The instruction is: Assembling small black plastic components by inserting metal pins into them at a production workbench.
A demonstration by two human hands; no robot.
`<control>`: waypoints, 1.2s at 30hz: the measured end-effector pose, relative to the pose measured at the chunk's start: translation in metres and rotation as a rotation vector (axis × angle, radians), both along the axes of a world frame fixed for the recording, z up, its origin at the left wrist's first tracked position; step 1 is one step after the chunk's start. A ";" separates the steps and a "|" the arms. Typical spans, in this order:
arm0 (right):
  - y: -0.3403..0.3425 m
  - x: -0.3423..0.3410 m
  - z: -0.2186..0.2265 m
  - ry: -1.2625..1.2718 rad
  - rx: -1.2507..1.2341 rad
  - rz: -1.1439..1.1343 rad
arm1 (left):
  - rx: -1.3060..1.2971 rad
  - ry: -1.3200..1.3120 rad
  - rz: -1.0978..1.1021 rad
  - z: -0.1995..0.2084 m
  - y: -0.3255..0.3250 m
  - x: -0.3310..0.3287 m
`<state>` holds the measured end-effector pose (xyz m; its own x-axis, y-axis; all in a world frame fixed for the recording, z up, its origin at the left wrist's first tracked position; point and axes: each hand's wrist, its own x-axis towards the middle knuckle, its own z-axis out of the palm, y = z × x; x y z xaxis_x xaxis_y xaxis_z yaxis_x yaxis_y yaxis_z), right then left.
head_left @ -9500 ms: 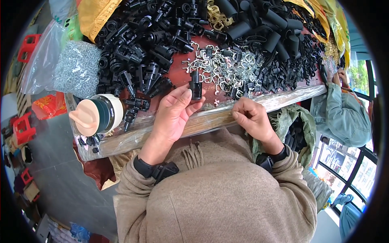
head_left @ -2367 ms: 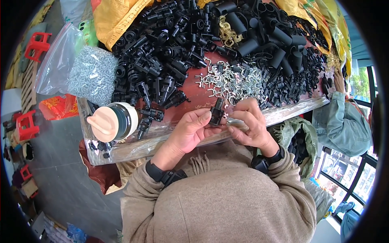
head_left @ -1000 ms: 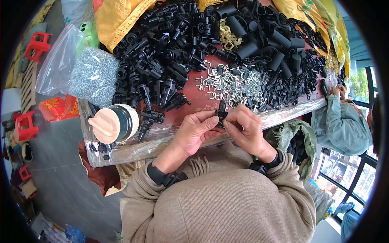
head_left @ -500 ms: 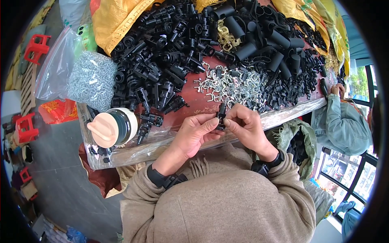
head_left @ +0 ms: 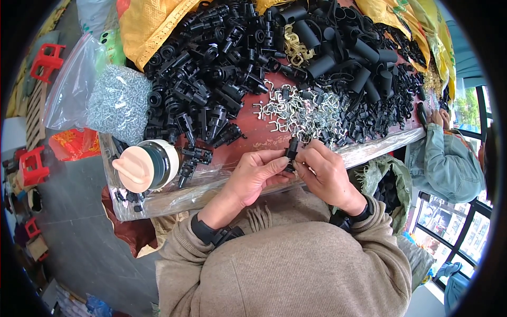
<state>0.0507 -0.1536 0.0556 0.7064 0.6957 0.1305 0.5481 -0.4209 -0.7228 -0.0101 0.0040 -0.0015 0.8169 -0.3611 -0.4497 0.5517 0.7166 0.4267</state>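
Just over the table's near edge, a small black plastic part [head_left: 292, 147] stands roughly upright between my hands. My left hand [head_left: 255, 177] pinches it from the left with thumb and fingers. From the other side, my right hand [head_left: 326, 171] has its curled fingers and thumb closed on the same part; its lower end is partly hidden by the fingers. Beyond them lies a heap of silvery bent metal clips [head_left: 288, 110] mixed with small black pieces. A big pile of black plastic assemblies [head_left: 203, 84] spreads to the left, with two such assemblies [head_left: 194, 158] nearer me.
A jar with a pink lid [head_left: 136, 168] stands at the table's left corner, beside a clear bag of small metal pieces [head_left: 120, 103]. Black tubes [head_left: 364, 51] lie far right. An open woven sack [head_left: 393, 185] hangs below the right edge; a co-worker's sleeve [head_left: 441, 164] shows beyond.
My right hand has turned, its back now facing up more, and shifted slightly right. The black part has moved a little to the right. My left hand stays nearly in place.
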 end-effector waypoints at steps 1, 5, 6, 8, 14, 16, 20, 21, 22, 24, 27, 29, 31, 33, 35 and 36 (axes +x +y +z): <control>0.000 0.000 0.001 -0.009 -0.006 0.013 | 0.000 -0.001 0.000 0.000 0.000 0.000; -0.002 0.002 -0.001 -0.001 -0.005 0.063 | 0.003 -0.019 -0.019 0.000 0.000 -0.001; -0.003 0.003 -0.002 0.009 -0.002 0.082 | 0.006 -0.024 -0.018 0.000 0.000 -0.001; -0.003 0.007 -0.005 0.085 -0.006 0.079 | 0.014 -0.036 -0.014 0.000 0.000 -0.001; -0.008 0.014 -0.016 0.604 -0.076 -0.107 | 0.020 -0.112 -0.096 -0.007 0.001 -0.001; -0.010 0.014 -0.024 0.595 -0.063 -0.104 | 0.033 -0.127 -0.086 -0.006 0.000 -0.002; -0.008 0.013 -0.032 0.621 0.008 -0.109 | 0.052 -0.125 -0.059 -0.006 -0.002 -0.002; -0.006 0.013 -0.033 0.666 0.053 -0.119 | 0.055 -0.130 -0.063 -0.007 -0.003 -0.003; -0.005 0.013 -0.034 0.712 0.100 -0.128 | 0.078 -0.138 -0.051 -0.007 -0.004 -0.003; -0.005 0.012 -0.037 0.698 0.108 -0.130 | 0.125 -0.155 -0.027 -0.007 -0.007 -0.004; -0.006 0.010 -0.039 0.676 0.121 -0.130 | 0.177 -0.195 -0.001 -0.006 -0.010 -0.005; -0.006 0.009 -0.038 0.761 0.158 -0.137 | 0.205 -0.218 0.011 -0.006 -0.011 -0.007; -0.006 0.008 -0.038 0.799 0.187 -0.139 | 0.200 -0.281 0.012 -0.006 -0.008 -0.010; -0.006 0.007 -0.040 0.863 0.287 -0.072 | 0.202 -0.316 0.009 -0.006 -0.008 -0.013; -0.008 0.005 -0.043 0.895 0.340 -0.036 | 0.249 -0.369 0.004 -0.006 -0.010 -0.017; -0.011 0.003 -0.045 0.841 0.315 -0.029 | 0.271 -0.394 0.002 -0.006 -0.010 -0.018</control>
<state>0.0540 -0.1651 0.0102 0.6716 0.6953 -0.2561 -0.2226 -0.1403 -0.9648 -0.0284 -0.0064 -0.0076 0.9448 -0.2716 -0.1832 0.3088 0.5515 0.7749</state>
